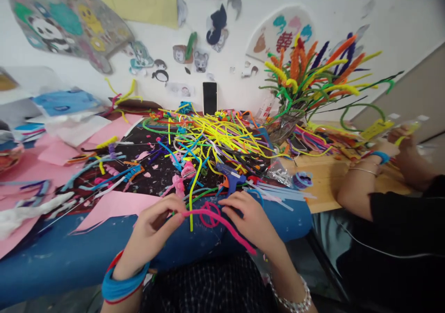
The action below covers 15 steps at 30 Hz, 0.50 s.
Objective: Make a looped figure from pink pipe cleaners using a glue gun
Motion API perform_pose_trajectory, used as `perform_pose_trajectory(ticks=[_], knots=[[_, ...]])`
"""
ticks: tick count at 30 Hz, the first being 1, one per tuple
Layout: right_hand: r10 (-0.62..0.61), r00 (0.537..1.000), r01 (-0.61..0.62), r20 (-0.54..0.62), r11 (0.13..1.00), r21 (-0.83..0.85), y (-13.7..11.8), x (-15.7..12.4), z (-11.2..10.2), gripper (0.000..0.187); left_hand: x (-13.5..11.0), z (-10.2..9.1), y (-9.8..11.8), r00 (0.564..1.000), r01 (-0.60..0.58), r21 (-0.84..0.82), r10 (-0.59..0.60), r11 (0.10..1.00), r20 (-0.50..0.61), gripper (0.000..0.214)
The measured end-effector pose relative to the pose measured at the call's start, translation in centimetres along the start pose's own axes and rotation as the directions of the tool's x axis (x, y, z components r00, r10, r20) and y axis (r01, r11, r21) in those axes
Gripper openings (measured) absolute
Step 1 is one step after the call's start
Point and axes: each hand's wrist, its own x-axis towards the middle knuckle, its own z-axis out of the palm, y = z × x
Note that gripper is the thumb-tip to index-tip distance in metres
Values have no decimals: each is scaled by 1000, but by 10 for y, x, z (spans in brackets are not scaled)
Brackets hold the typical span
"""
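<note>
Pink pipe cleaner (240, 239): stretching between the two hands above the near edge of the desk (285, 222), its loose end drooping past the right hand.
Left hand (162, 222): pinching the far end of that pipe cleaner between thumb and forefinger.
Right hand (248, 218): bending its fingers and thumb close over the strand; whether it is gripping the strand or only steadying it, I cannot tell.
Pink ring (210, 219): showing between the hands, with the strand crossing it; whether the two are joining, I cannot tell.
Shaping step: the person seems to be positioning or bending the strand around the ring, with the straight tail looking unworked.
Next move: probably calling for a firm left pinch while the right fingers are guiding the tail, without squashing the ring's curve.
Yellow pipe cleaner (195, 183): hanging over the desk's edge, passing close by the left fingertips, and possibly snagging the work.
Glue gun (232, 179): lying just beyond the right hand, nobody gripping it.
Co-worker's hand (384, 148): working well apart, at the right.
</note>
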Motion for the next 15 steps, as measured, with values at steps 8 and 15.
perform_pose_trajectory(ticks=[8, 15], knots=[[-65, 995, 50, -69, 976, -211, -1, 3, 20, 13, -5, 8, -13, 978, -52, 177, 15, 983, 206, 22], [-74, 969, 47, -235, 992, -121, -4, 3, 15, 14, -5, 20, -27, 956, -201, 518, 51, 831, 289, 20]])
